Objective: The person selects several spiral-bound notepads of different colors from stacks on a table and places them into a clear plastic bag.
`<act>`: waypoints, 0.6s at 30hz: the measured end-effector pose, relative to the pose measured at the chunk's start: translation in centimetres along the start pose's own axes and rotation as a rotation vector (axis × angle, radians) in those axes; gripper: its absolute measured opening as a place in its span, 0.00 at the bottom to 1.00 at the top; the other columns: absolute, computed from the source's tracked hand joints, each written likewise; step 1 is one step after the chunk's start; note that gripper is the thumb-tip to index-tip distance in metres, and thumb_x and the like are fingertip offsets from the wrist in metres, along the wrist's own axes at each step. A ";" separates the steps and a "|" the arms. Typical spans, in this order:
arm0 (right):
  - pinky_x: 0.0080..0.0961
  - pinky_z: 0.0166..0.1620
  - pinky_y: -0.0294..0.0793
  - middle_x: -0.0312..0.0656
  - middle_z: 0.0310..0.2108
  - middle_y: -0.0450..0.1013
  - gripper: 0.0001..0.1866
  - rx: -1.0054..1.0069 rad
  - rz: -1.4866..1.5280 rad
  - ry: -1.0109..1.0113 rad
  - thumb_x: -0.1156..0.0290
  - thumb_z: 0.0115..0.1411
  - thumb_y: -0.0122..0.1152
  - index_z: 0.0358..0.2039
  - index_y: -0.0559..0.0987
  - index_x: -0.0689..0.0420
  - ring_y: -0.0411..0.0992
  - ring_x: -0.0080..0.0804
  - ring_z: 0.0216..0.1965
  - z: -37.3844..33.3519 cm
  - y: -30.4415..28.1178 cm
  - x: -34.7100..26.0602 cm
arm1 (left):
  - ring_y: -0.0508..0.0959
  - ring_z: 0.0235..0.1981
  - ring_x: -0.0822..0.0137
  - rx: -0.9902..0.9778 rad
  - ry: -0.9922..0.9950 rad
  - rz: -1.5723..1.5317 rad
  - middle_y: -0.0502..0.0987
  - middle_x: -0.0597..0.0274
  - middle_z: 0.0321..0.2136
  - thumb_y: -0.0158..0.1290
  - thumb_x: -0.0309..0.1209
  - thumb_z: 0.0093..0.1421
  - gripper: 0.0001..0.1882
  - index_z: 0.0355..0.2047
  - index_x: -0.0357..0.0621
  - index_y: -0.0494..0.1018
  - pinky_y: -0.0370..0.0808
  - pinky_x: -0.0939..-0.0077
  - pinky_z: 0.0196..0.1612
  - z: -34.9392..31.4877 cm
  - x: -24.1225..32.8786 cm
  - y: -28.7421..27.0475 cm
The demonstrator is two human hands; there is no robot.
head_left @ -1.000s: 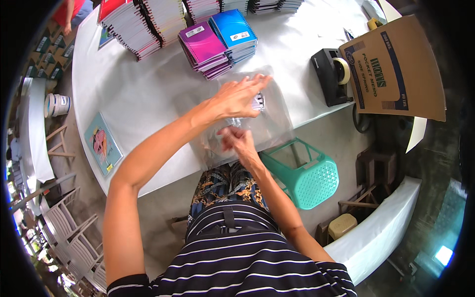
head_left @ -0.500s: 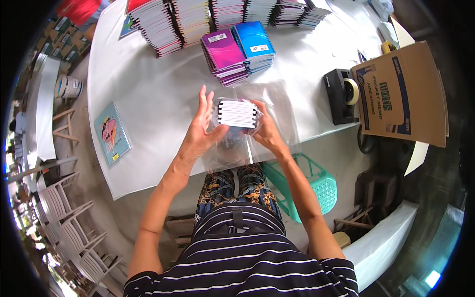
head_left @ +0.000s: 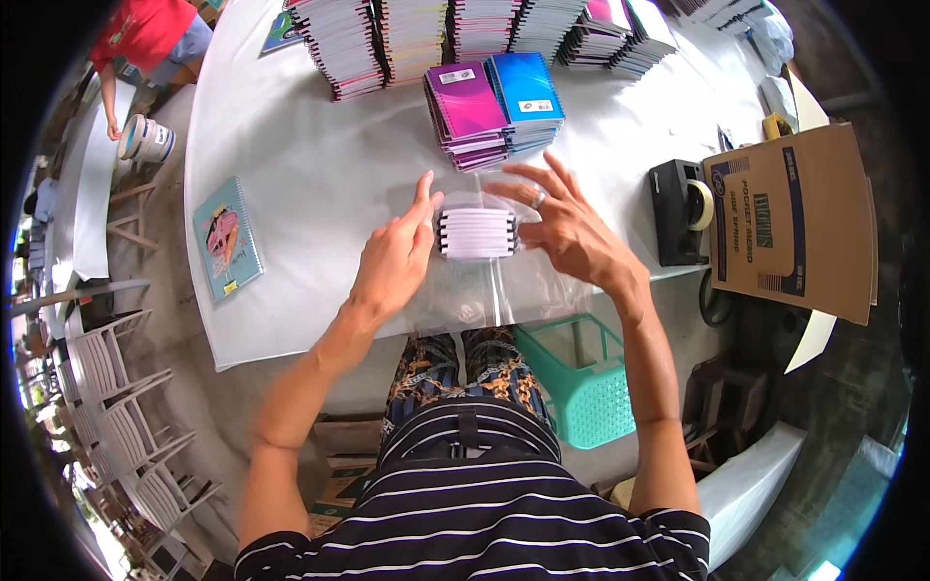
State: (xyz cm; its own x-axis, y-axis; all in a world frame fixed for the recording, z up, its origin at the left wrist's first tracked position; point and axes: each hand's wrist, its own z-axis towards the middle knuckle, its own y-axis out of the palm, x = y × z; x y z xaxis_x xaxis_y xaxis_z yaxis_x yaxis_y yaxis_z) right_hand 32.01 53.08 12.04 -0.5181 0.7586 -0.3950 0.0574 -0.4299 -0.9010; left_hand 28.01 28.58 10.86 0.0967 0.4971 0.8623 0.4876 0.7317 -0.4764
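- One green plastic stool with a perforated seat (head_left: 591,407) lies near the bench edge.
- One clear plastic film (head_left: 465,295) lies on the white-covered bench (head_left: 310,184).
- The left hand (head_left: 395,254) is beside the bundle's left end, its grip loose, fingers extended, wrapped around nothing.
- The right hand (head_left: 572,225) is at the right end, its grip spread, fingers apart; light contact cannot be told.
- One bundle of small white-paged notebooks with black bindings (head_left: 477,233) sits between the hands. Half a second ago the right hand held it; now that hold is loosened, so the bundle seems to rest unsupported. Its exact count is unclear.
- One teal spiral notebook with a pink picture (head_left: 228,240) lies far left.
- Two short stacks, one purple (head_left: 470,107), one blue (head_left: 523,92), stand just beyond.
- One black tape dispenser (head_left: 670,213) and one brown cardboard box (head_left: 828,218) are at right.
- At least five tall notebook stacks (head_left: 339,48) line the back.
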 end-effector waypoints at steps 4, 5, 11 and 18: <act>0.51 0.66 0.55 0.40 0.61 0.65 0.14 0.205 0.480 0.073 0.67 0.37 0.74 0.27 0.82 0.53 0.56 0.45 0.66 -1.6 0.4 -0.4 | 0.64 0.64 0.63 0.144 0.139 -0.307 0.61 0.57 0.65 0.46 0.30 0.68 0.26 0.66 0.45 0.57 0.59 0.66 0.64 -1.3 -3.9 -0.9; 0.52 0.64 0.56 0.45 0.63 0.61 0.27 0.182 0.376 0.040 0.57 0.32 0.77 0.35 0.81 0.53 0.56 0.51 0.65 -1.4 0.6 -0.6 | 0.52 0.69 0.59 0.136 0.118 -0.359 0.54 0.57 0.68 0.52 0.28 0.64 0.23 0.60 0.44 0.66 0.55 0.63 0.66 -1.4 -6.4 -0.8; 0.54 0.66 0.53 0.45 0.65 0.57 0.31 0.542 0.727 0.307 0.56 0.33 0.80 0.38 0.79 0.58 0.53 0.46 0.67 -4.3 5.4 1.6 | 0.42 0.71 0.54 0.015 0.435 -0.040 0.55 0.63 0.68 0.67 0.31 0.48 0.23 0.47 0.61 0.79 0.52 0.55 0.69 0.1 -10.8 2.1; 0.54 0.67 0.51 0.45 0.67 0.54 0.31 0.508 0.802 0.398 0.58 0.37 0.78 0.46 0.82 0.44 0.51 0.47 0.68 -5.9 12.6 0.4 | 0.41 0.72 0.55 -0.058 0.539 -0.054 0.54 0.63 0.68 0.69 0.34 0.41 0.28 0.46 0.66 0.80 0.51 0.53 0.69 2.4 -11.6 1.3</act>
State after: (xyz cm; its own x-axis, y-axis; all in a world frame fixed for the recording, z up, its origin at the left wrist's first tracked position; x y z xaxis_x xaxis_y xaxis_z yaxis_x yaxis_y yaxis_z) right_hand 37.56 50.86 -0.50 -0.1603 0.2244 -0.9612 -0.1537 -0.9676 -0.2002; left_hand 25.41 24.87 -0.13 0.4942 0.1385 0.8583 0.5499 0.7149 -0.4320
